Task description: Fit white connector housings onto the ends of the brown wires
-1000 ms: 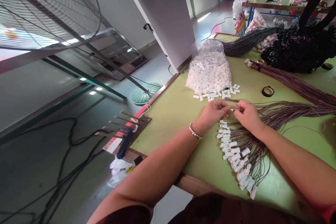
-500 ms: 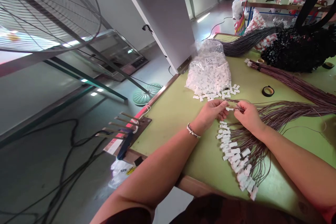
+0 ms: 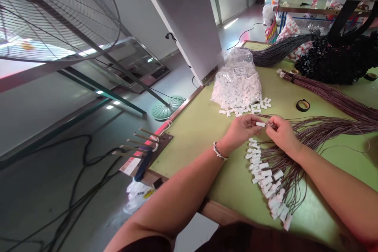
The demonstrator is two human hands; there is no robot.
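Between the fingers of my left hand (image 3: 243, 130) is a small white plastic connector (image 3: 260, 124). My right hand (image 3: 280, 130) pinches thin brown wires (image 3: 270, 125) just right of that connector; whether the wire ends sit inside it I cannot tell. Below both hands, a curved row of white connectors (image 3: 267, 181) lies on the green tabletop (image 3: 189, 141), each on brown wires from the large wire bundle (image 3: 325, 130). Behind my left hand stands a clear plastic bag of white connectors (image 3: 236, 82), with loose connectors (image 3: 260, 105) spilled at its front.
A roll of black tape (image 3: 302, 105) lies behind the wires. Farther back are a tied brown wire bundle (image 3: 325, 90), grey wires (image 3: 277, 51) and a black heap (image 3: 333, 59). A pegged block (image 3: 159, 145) sits on the left edge. A fan (image 3: 59, 12) stands at left.
The connector at my left fingertips now shows more fully, and my left thumb lies lower along it. The whole view has shifted slightly down and right.
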